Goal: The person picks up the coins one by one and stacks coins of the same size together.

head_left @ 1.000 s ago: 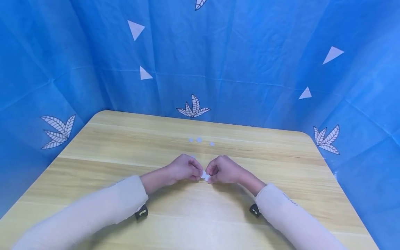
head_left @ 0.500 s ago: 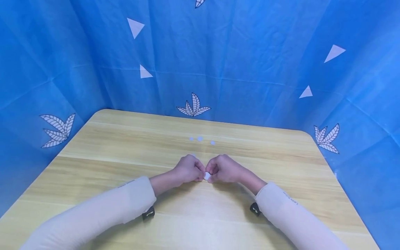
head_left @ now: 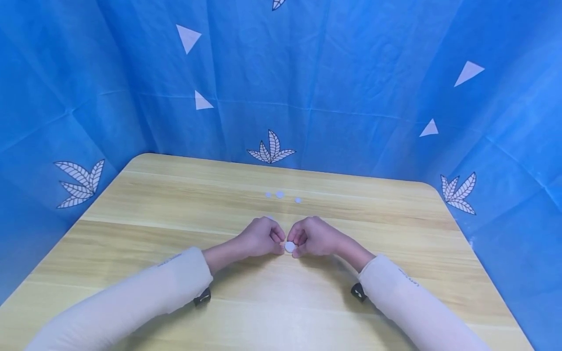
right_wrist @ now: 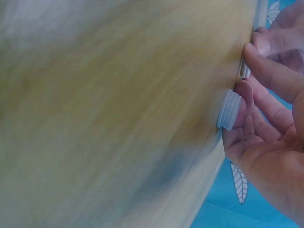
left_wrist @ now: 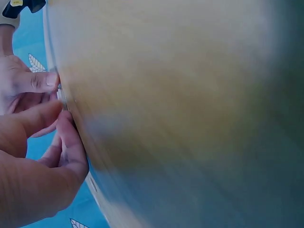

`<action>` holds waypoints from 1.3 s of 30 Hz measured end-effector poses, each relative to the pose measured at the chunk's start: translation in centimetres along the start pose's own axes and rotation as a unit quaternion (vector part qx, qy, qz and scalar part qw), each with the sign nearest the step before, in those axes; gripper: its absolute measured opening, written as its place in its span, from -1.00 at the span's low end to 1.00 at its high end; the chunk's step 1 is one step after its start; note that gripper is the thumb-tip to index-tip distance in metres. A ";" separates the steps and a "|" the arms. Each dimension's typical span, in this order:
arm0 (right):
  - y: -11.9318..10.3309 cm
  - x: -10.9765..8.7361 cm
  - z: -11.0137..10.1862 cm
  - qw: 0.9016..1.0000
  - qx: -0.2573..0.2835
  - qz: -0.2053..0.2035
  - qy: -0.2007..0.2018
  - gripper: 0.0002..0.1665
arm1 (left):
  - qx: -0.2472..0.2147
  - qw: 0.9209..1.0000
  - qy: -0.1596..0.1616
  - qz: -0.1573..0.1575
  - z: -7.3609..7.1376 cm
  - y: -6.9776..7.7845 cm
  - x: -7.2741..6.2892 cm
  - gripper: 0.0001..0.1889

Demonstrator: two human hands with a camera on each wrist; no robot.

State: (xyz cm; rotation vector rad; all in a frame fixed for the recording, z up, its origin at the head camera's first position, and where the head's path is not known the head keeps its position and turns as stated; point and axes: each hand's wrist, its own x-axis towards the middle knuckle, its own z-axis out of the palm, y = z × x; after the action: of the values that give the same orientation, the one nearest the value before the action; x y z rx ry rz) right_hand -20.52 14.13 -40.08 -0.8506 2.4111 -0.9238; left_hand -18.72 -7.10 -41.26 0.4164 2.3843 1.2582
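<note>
Thumb and index finger of my right hand (head_left: 318,237) pinch a few white round discs (head_left: 290,247), laid flat on one another just above the table. Facing it, my left hand (head_left: 262,237) has its thumb and index fingertips slightly parted right at the left edge of the discs. From the right wrist, the pinched discs (right_wrist: 245,71) show edge-on between the fingertips. A taller stack of white discs (right_wrist: 229,110) stands by the right fingers there, hidden under the hand in the head view. Both hands (left_wrist: 35,166) are close together in the left wrist view.
Farther back on the wooden table (head_left: 175,195) lie small white discs (head_left: 280,194). Another white disc (head_left: 270,218) peeks out behind the left hand. A blue curtain (head_left: 333,73) with white leaf and triangle prints surrounds the table's far side.
A disc in the left fingers was set over the one in the right fingers, and both now overlap. The left hand moved right, then drew slightly left. The right hand stayed nearly still.
</note>
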 end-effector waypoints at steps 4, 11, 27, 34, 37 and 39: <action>-0.1 0.0 0.0 1.000 0.003 -0.005 -0.003 -0.74 | 0.036 0.999 -0.012 0.014 0.2 0.1 0.0 -0.73; 0.0 -0.1 -0.1 1.000 0.001 -0.006 0.001 -0.74 | 0.045 0.999 -0.009 0.020 0.5 0.4 0.0 -0.76; 0.1 -0.2 0.0 1.000 -0.002 -0.003 0.001 -0.74 | 0.043 0.999 -0.006 0.029 0.7 0.0 0.0 -0.81; 0.3 -0.1 0.1 1.000 0.007 -0.008 -0.001 -0.75 | 0.041 0.999 -0.001 0.035 0.7 -0.8 0.3 -0.81; 0.4 0.0 0.1 1.000 0.009 -0.008 -0.001 -0.74 | 0.039 0.999 -0.001 0.034 0.7 -0.8 0.3 -0.82; 0.4 0.0 0.0 1.000 0.010 -0.010 -0.001 -0.73 | 0.038 0.999 -0.001 0.035 0.8 -0.8 0.3 -0.82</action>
State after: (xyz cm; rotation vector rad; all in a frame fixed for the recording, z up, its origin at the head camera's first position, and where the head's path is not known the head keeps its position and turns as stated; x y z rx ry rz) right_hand -20.64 14.39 -40.39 -0.8700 2.3907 -0.9524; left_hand -18.69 -6.88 -42.42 0.5285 2.4402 1.1989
